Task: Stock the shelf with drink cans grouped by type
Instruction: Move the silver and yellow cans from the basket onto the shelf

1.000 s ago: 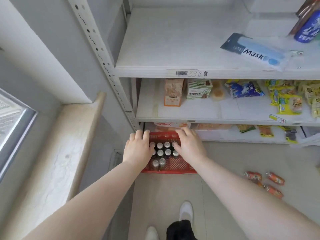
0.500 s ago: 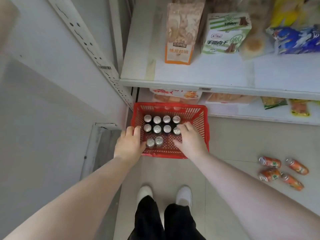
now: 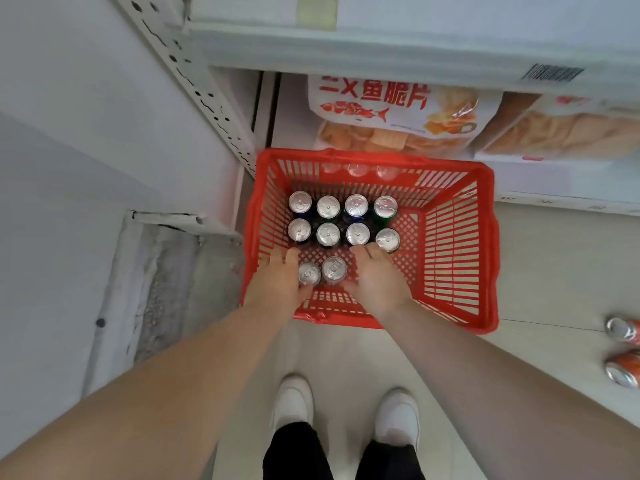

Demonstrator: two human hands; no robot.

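Note:
A red plastic basket stands on the floor in front of the shelf unit. Several silver-topped drink cans stand upright in two rows at its back left. Two more cans stand in front of those rows, a left can and a right can. My left hand reaches into the basket and curls round the left can, thumb under its near side. My right hand is in the basket with fingers extended, its edge against the right can.
Two orange cans lie on the floor at the far right. The lowest shelf behind the basket holds snack bags. A perforated shelf post and a wall lie to the left. My white shoes stand just behind the basket.
The view has tilted down and come closer to the basket. Both hands have dropped from the basket's rim and can rows to the two front cans.

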